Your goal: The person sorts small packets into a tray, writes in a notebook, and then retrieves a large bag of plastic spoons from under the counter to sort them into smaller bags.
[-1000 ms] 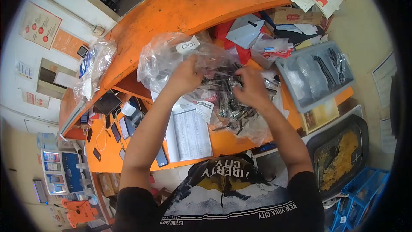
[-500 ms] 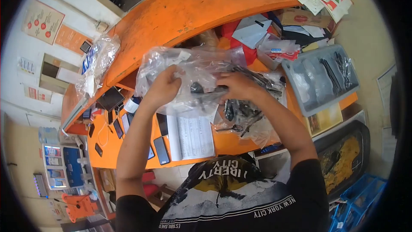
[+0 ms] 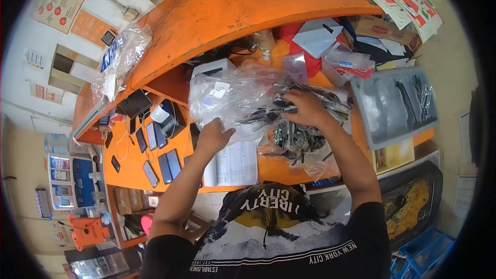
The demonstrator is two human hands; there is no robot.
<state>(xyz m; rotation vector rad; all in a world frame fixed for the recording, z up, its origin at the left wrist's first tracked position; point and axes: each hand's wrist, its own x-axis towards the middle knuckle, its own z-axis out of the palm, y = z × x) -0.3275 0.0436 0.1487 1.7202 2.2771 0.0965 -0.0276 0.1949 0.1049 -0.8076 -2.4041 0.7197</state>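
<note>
A large clear plastic bag (image 3: 240,88) lies across the counter in front of me, with black plastic cutlery (image 3: 261,118) showing through it. My left hand (image 3: 213,137) pinches the bag's near left edge. On the right, my right hand (image 3: 307,108) has its fingers curled round some of the black pieces at the bag's mouth; their tips are partly hidden. Below it sits a heap of black cutlery in clear wrapping (image 3: 299,142). To the right, a grey cutlery tray (image 3: 369,137) holds black pieces and clear wrapped ones in its compartments.
An open notebook (image 3: 237,165) lies near the counter's front edge. Several phones, among them a dark one (image 3: 169,166), are spread to the left. A raised orange ledge (image 3: 227,15) curves behind. Papers and a red cloth (image 3: 302,57) fill the back shelf.
My left hand has moved down and toward me, spreading the bag. My right hand has shifted slightly right with black cutlery. The view has shifted, and more phones show at left.
</note>
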